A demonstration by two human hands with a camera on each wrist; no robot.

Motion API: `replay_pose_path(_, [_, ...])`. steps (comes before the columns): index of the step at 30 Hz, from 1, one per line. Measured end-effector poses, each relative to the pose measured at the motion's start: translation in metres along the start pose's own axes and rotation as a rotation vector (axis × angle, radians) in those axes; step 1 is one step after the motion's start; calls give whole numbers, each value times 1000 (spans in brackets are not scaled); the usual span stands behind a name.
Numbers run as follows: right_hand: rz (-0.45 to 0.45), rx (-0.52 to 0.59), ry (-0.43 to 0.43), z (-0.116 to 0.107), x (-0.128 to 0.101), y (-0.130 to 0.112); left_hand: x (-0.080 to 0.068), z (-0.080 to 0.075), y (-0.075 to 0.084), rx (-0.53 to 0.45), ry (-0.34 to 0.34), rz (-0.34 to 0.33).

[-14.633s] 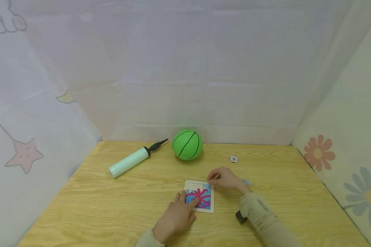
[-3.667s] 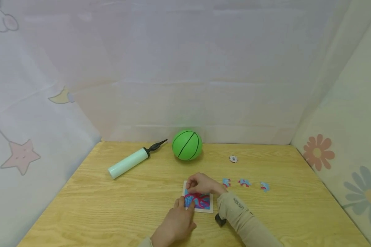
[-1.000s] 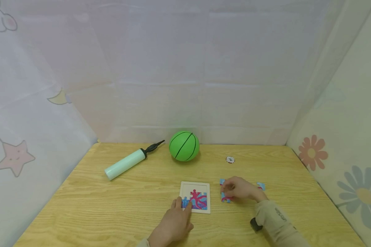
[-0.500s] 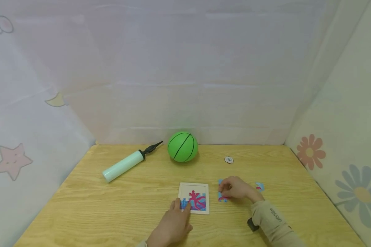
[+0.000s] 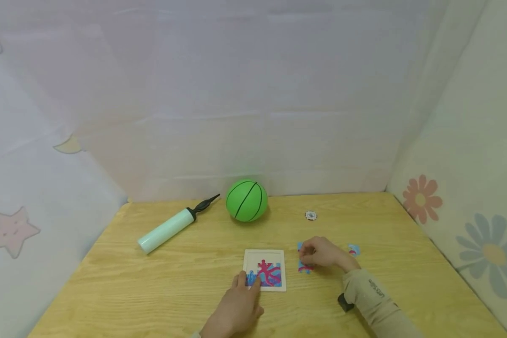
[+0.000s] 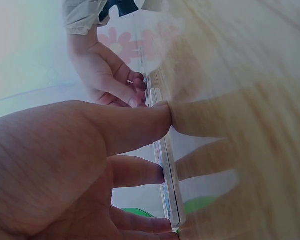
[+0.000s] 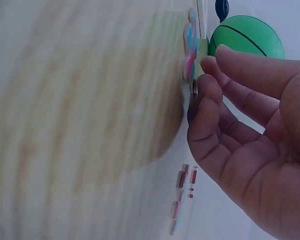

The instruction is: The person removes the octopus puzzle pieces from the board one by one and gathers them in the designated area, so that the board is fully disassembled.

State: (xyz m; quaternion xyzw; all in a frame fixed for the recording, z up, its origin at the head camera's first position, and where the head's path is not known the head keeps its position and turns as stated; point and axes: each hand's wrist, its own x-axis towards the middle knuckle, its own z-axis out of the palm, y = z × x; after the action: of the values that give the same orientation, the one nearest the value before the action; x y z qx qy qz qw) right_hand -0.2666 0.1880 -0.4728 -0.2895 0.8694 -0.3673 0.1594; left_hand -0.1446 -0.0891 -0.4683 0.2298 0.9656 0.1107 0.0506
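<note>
A square jigsaw puzzle (image 5: 269, 276) of a pink octopus on blue lies in a white frame (image 5: 264, 252), its upper strip and upper-left part bare. My left hand (image 5: 238, 303) rests at the frame's lower-left corner, fingers fairly straight on the puzzle; in the left wrist view the thumb lies at the frame's edge. To the right, my right hand (image 5: 323, 253) bends over loose blue-and-pink puzzle pieces (image 5: 304, 269), fingertips right at them and partly hiding them. In the right wrist view its fingers curl near the table beside a puzzle piece (image 7: 190, 45); I cannot tell whether it pinches one.
Another puzzle piece (image 5: 354, 249) lies right of my right hand. Farther back are a poker chip (image 5: 311, 215), a green ball (image 5: 247, 201) and a pale-green hand pump (image 5: 169, 231) with a black nozzle. Fabric walls stand behind and beside the wooden table (image 5: 160, 291).
Over the earlier frames, pieces came out of the puzzle and were laid to its right. My right hand went from the frame to those pieces and hardly moved lately. The left stayed.
</note>
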Motion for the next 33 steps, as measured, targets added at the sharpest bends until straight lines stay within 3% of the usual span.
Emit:
replay_pose_path(8, [-42, -50, 26, 3, 15, -21, -2, -3, -2, -16, 11, -6])
replay_pose_path(18, [-122, 7, -26, 22, 44, -54, -2, -3, -1, -14, 7, -7])
replay_pose_path(23, [-30, 76, -64, 33, 58, -58, -1, -4, -1, -21, -6, -10])
replay_pose_path(33, [69, 180, -43, 45, 71, -62, -1, -4, 0, -17, -30, -17])
